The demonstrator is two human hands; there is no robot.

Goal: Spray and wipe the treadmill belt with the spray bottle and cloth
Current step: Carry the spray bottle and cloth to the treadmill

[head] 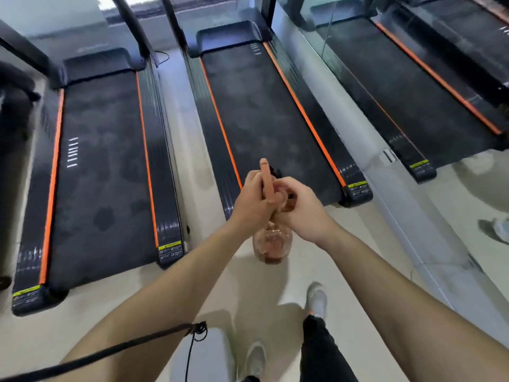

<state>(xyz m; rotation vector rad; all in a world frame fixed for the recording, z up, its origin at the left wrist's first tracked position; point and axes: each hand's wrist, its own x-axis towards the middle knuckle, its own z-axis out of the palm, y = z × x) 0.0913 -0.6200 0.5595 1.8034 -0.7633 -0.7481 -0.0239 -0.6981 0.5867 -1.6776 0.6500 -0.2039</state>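
Left hand grips the spray bottle at its neck, body hanging over the floor at the near end of the treadmill belt. Right hand pinches at the sprayer head with curled fingers. Judged step: readying the sprayer; next, aim at the belt and squeeze. No cloth in view.

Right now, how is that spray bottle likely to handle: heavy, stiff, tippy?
Probably rigid: the spray bottle keeps its rounded see-through shape hanging below the left hand and right hand. Likely light enough, as both grip only its neck. The long trigger head could make it top-heavy when set down.
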